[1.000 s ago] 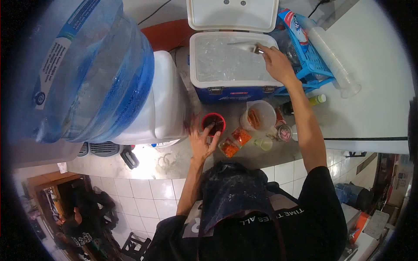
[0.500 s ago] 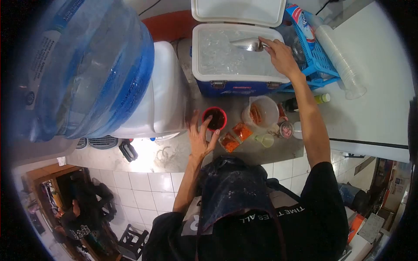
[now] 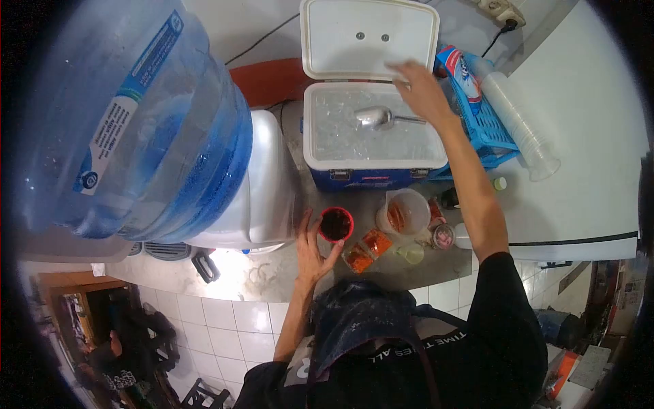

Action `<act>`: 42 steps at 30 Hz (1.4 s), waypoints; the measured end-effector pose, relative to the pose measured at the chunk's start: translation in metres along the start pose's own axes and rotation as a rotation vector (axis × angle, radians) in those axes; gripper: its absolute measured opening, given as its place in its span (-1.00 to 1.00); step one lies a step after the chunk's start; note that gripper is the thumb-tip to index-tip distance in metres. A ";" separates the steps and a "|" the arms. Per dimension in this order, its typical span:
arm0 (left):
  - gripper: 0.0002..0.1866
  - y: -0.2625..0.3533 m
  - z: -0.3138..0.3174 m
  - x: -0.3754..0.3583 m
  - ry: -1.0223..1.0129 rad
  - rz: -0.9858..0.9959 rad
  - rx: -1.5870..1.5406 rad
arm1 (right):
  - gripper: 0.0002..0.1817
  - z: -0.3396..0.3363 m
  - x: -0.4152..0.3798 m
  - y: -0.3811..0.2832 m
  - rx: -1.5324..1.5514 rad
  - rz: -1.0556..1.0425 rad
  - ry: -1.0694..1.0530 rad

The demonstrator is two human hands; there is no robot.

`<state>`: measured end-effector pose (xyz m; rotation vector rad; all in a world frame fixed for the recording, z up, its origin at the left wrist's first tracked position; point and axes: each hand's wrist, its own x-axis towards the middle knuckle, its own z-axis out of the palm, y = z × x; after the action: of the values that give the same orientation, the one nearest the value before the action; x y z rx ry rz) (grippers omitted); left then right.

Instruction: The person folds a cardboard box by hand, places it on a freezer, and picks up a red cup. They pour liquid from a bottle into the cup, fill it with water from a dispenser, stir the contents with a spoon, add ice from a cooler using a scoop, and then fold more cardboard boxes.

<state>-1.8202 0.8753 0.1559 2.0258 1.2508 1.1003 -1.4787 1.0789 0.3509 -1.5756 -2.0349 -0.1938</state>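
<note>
My left hand [image 3: 312, 252] is at a red cup [image 3: 351, 228] of dark liquid on the counter. Its thumb and fingers curve around the cup's near and left sides. In the cooler [image 3: 310, 153], a metal ice scoop [image 3: 373, 118] lies on the ice [image 3: 340, 140], its handle pointing right toward my forearm. My right hand [image 3: 421, 92] holds nothing; its fingers reach out, slightly blurred, in front of the raised white lid [image 3: 327, 41].
Beside the cup stand containers of orange shreds [image 3: 368, 249], a translucent tub [image 3: 409, 208], a small jar [image 3: 443, 236] and a pale green cup [image 3: 411, 254]. A large water bottle [image 3: 157, 136] rises at left. Stacked plastic cups [image 3: 521, 129] lean along a blue basket [image 3: 487, 129] at right.
My right hand has let go of the scoop, which now rests on the ice, and moved up to the lid. My left fingers have shifted from over the cup to its side. The view has tilted upward.
</note>
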 end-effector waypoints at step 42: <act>-0.28 -0.031 0.031 -0.002 -0.115 -0.179 -0.471 | -0.57 -0.081 -0.236 -0.165 0.120 0.519 0.186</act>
<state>-1.8090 0.8870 0.1151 1.5697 0.9805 1.0573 -1.5671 0.7937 0.3351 -1.8675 -1.4150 -0.0192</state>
